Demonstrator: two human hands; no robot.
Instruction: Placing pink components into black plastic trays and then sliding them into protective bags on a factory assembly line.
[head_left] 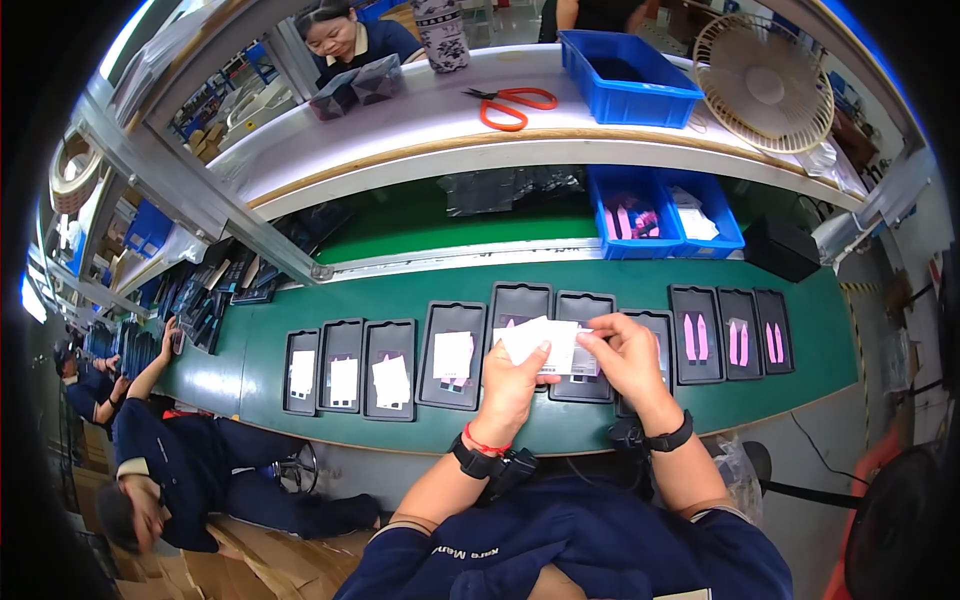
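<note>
A fanned stack of white printed leaflets [541, 342] is gripped by my left hand [512, 388], its thumb lying across them. My right hand [630, 358] pinches the right edge of the stack between thumb and forefinger; whether one leaflet is parted from the rest I cannot tell. Beneath both hands stand black plastic trays [522, 292], partly covered by them. To the left, trays hold white leaflets [390, 382] lying over other contents, with a pink edge showing in some. Trays to the right hold pink strips [695, 338] with no leaflet on top.
Behind the trays, blue bins [712, 243] hold pink pieces and white papers. A shelf [400, 150] above carries red-handled scissors [515, 105], a blue bin [632, 95] and a fan [763, 80]. A co-worker [190, 465] sits at left, one hand near piled dark trays [215, 290].
</note>
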